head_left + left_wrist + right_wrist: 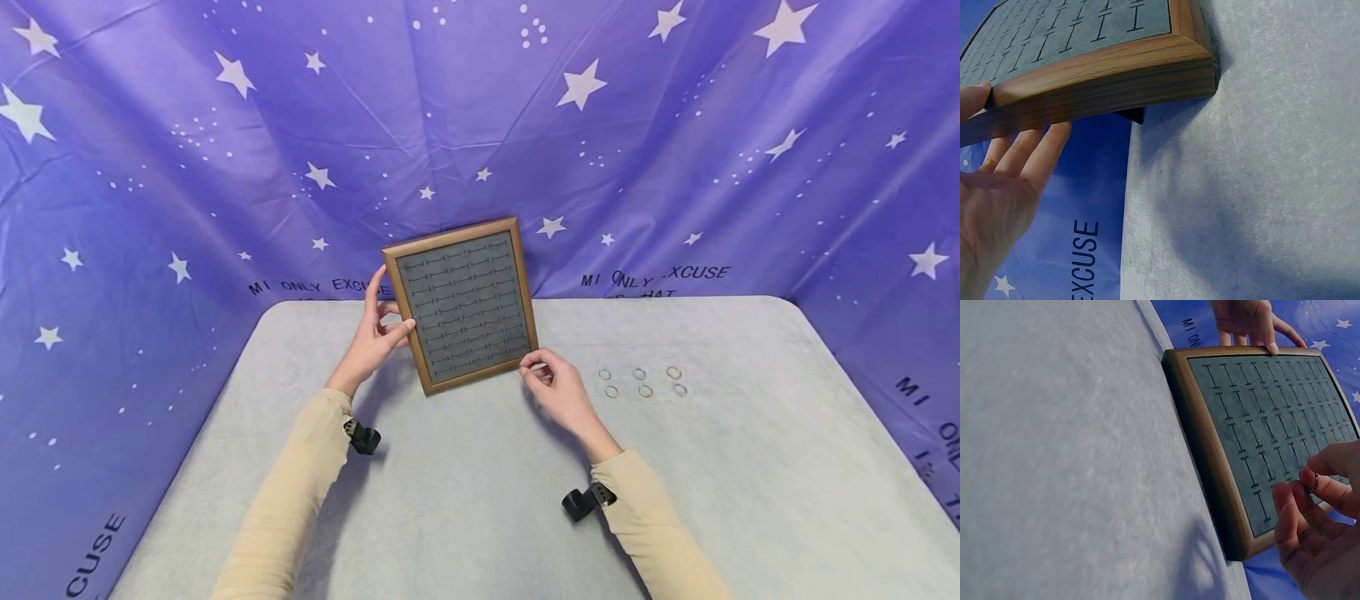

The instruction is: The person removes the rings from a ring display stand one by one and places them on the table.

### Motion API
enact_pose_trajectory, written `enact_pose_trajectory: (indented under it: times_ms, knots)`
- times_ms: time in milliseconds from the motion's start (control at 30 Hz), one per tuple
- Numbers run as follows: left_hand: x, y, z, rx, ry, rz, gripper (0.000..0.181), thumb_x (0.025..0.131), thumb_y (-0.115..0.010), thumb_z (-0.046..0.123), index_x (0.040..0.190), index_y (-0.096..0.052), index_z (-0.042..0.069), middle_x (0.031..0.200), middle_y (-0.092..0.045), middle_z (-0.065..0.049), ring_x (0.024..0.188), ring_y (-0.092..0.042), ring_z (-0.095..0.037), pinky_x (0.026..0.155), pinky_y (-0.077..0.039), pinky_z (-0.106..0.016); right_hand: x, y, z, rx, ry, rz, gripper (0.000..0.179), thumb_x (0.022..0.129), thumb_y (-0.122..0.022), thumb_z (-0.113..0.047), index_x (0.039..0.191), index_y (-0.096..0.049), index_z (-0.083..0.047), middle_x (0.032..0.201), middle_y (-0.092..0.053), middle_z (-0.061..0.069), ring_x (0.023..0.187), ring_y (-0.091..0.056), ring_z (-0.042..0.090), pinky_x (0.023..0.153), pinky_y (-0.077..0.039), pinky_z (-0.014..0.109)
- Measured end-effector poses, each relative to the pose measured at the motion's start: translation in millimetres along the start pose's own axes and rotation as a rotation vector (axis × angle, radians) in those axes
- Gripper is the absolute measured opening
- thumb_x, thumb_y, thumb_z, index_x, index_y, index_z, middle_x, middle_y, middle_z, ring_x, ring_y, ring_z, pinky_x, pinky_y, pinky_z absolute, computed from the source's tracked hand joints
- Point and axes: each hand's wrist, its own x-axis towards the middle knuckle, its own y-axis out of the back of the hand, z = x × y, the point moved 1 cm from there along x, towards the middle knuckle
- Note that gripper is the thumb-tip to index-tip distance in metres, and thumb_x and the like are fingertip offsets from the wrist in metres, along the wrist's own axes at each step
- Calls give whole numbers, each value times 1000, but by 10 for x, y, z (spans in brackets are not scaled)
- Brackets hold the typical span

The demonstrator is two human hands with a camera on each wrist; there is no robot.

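A ring display board with a brown wooden frame (450, 237) stands tilted back on the table, one lower corner nearest me. Rows of short I-shaped slits cover its dark grey panel (1254, 412). My left hand (372, 335) grips the board's left side, thumb on the front edge and the other fingers spread along the side and behind. Close to the lower right corner, my right hand (561, 395) pinches a small ring (1315, 482) between thumb and fingertips. In the right wrist view this ring overlaps the panel near the slits, partly hidden by the fingers.
Several thin rings (674, 367) lie in two short rows on the grey cloth-covered table (450, 500), right of my right hand. A purple curtain with white stars (480, 100) hangs behind the table and along its sides. Each wrist wears a black camera (364, 439).
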Motion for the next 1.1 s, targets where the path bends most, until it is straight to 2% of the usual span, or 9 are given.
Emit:
enact_pose_trajectory:
  times_ms: [233, 467, 700, 900, 1100]
  knots:
    - [10, 32, -79, 12, -26, 5, 92, 94, -57, -5, 153, -4, 42, 109, -45, -22, 77, -68, -21, 73, -57, -41, -88, 78, 60, 12, -12, -5, 4, 88, -63, 2, 92, -63, 0, 89, -67, 14, 70, -63, 24, 53, -49, 23]
    - [1, 26, -62, 12, -27, 8, 93, 93, -57, -6, 154, -4, 40, 109, -45, -22, 78, -68, -23, 73, -56, -43, -154, 182, 100, -25, -37, -25, 6, 87, -62, 3, 90, -62, -1, 83, -67, 16, 59, -59, 18, 48, -47, 24]
    - [-9, 6, -47, 0, -22, 26, 94, 92, -57, -9, 154, -5, 39, 108, -44, -18, 78, -67, -23, 72, -56, -44, -195, 287, 168, -20, -55, -30, 5, 88, -62, 3, 93, -61, 2, 83, -66, 18, 58, -57, 21, 46, -46, 23]
    - [-1, 18, -60, 8, -9, 16, 94, 93, -57, -8, 154, -3, 38, 109, -43, -17, 79, -66, -23, 72, -57, -41, -242, 402, 183, -72, -77, -12, 5, 88, -63, 3, 92, -62, 0, 84, -65, 16, 57, -56, 19, 46, -47, 24]
    - [1, 15, -37, -7, 8, 1, 94, 92, -56, -10, 155, 0, 33, 114, -41, -27, 81, -66, -27, 73, -56, -43, -291, 530, 208, -94, -94, 13, 6, 87, -63, 3, 92, -62, 0, 87, -62, 15, 60, -56, 20, 44, -48, 28]
